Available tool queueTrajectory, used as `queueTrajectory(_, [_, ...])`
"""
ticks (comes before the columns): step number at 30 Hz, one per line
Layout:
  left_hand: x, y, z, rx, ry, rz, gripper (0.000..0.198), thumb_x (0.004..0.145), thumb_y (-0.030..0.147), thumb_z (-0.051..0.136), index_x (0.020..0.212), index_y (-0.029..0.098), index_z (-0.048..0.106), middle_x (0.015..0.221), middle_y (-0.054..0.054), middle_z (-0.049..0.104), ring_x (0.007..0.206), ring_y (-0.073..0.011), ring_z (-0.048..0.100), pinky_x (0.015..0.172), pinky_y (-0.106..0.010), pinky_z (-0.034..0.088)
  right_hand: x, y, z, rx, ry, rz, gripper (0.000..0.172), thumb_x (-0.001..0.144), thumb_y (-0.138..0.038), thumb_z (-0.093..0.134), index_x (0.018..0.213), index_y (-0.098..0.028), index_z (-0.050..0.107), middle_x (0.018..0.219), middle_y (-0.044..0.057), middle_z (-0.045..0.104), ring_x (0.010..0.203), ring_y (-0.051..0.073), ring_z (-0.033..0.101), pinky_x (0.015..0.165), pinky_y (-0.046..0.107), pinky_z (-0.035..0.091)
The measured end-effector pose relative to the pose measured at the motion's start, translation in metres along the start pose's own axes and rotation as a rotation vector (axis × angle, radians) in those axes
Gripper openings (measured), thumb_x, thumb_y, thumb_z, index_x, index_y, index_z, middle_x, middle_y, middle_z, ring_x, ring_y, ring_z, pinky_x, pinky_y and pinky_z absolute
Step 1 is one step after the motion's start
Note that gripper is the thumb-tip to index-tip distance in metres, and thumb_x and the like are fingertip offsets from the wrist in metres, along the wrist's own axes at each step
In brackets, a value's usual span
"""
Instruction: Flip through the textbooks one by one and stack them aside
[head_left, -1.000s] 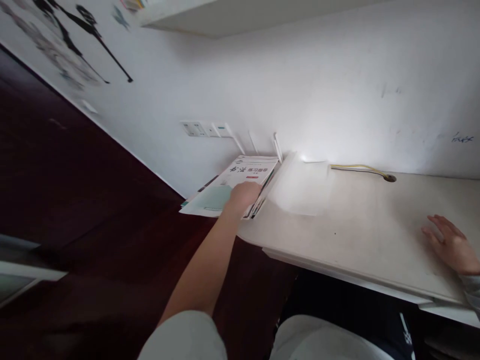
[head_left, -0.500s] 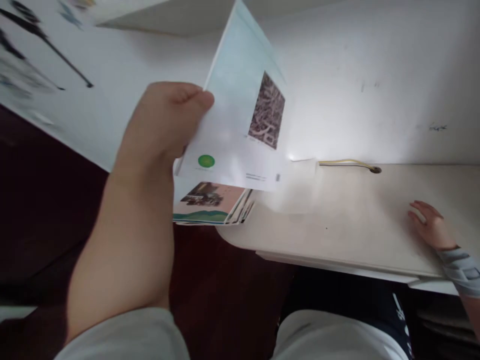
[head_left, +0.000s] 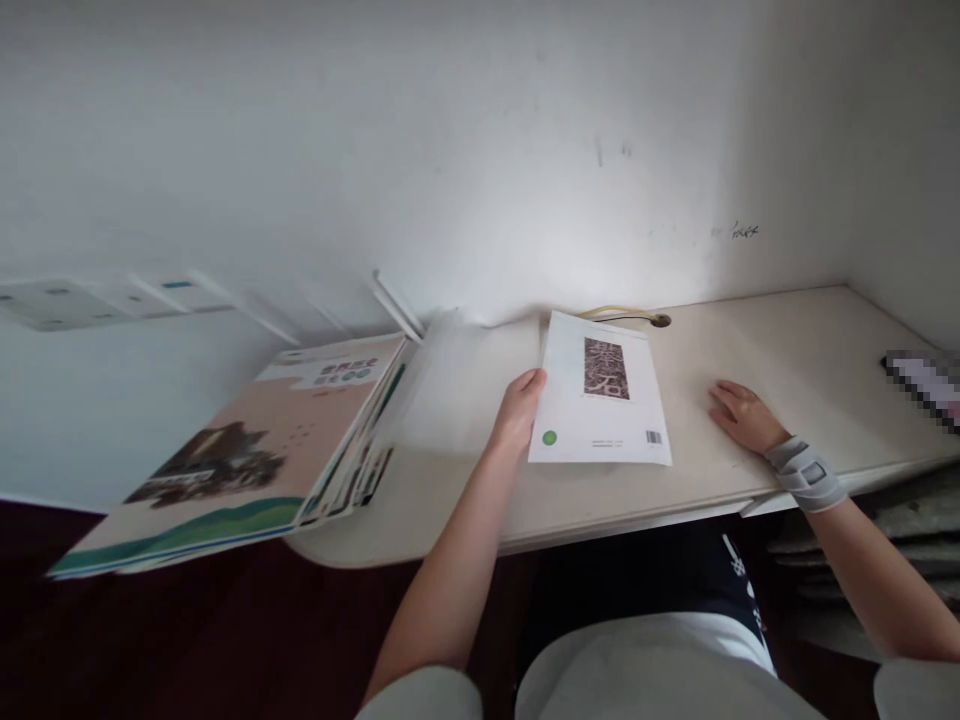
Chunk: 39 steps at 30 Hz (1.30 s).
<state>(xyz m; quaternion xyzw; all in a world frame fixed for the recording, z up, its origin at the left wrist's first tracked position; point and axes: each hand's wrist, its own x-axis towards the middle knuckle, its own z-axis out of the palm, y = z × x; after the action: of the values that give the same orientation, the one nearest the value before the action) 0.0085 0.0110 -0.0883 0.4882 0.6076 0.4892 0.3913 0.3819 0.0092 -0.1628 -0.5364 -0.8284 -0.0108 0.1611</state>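
Observation:
My left hand [head_left: 519, 405] grips the left edge of a thin white booklet [head_left: 600, 405], thumb on top. The booklet lies back cover up on the pale desk [head_left: 795, 345], showing a dark square picture, a green dot and a barcode. My right hand [head_left: 739, 412] rests on the desk just right of the booklet, fingers loosely spread, touching nothing else; a grey brace wraps its wrist. To the left a stack of books [head_left: 247, 460] with a pink and green cover overhangs the desk's left end.
A yellowish cable [head_left: 619, 314] runs into a hole at the back of the desk. A sheet of clear plastic [head_left: 457, 385] lies between the stack and the booklet. White walls close the back and right. Dark floor lies below the desk's left end.
My left hand lifted the white booklet off the stack, swung it right and set it down on the desk. My right hand stayed on the desk. The camera turned right.

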Motion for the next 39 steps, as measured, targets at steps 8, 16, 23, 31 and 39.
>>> queueTrajectory(8, [0.005,-0.028,-0.032,0.346,0.06,-0.054,0.036,0.08,0.046,0.042,0.08,0.015,0.058,0.074,-0.005,0.064,0.075,-0.0211,0.061,0.068,-0.031,0.048,-0.003,-0.008,-0.003,-0.071,-0.031,-0.011,0.049,0.093,-0.038,0.029,0.127,-0.011,0.052,0.132,0.018,0.05,0.121,0.027,0.047,0.102,0.044,0.037])
queueTrajectory(16, [-0.045,-0.01,-0.022,1.313,0.017,0.187,0.061,0.088,0.045,0.041,0.133,0.003,0.043,0.147,-0.025,0.029,0.137,-0.0369,0.025,0.106,-0.051,0.028,-0.005,-0.005,0.0,-0.01,0.017,-0.007,0.049,0.091,-0.044,0.034,0.124,-0.014,0.055,0.131,0.017,0.051,0.12,0.028,0.048,0.102,0.045,0.038])
queueTrajectory(23, [-0.066,-0.02,-0.017,1.45,-0.059,0.091,0.069,0.09,0.051,0.037,0.131,-0.003,0.045,0.146,-0.027,0.03,0.138,-0.0402,0.02,0.106,-0.059,0.025,-0.007,-0.001,0.001,0.01,0.033,-0.029,0.05,0.091,-0.045,0.035,0.123,-0.013,0.056,0.129,0.018,0.052,0.12,0.029,0.048,0.101,0.047,0.039])
queueTrajectory(31, [-0.068,-0.02,-0.011,1.343,-0.016,0.133,0.055,0.089,0.041,0.044,0.127,0.002,0.05,0.145,-0.024,0.034,0.137,-0.0396,0.023,0.106,-0.061,0.022,-0.006,-0.002,-0.002,-0.003,0.037,-0.051,0.052,0.091,-0.045,0.034,0.121,-0.009,0.057,0.128,0.02,0.052,0.118,0.029,0.05,0.101,0.045,0.039])
queueTrajectory(39, [-0.09,0.006,-0.017,0.594,-0.028,0.232,0.044,0.09,0.028,0.043,0.133,0.017,0.044,0.131,-0.011,0.056,0.121,-0.0235,0.052,0.101,-0.04,0.042,-0.006,0.002,0.005,0.0,0.11,-0.093,0.048,0.091,-0.043,0.038,0.118,-0.01,0.058,0.124,0.021,0.055,0.115,0.029,0.053,0.098,0.047,0.042])
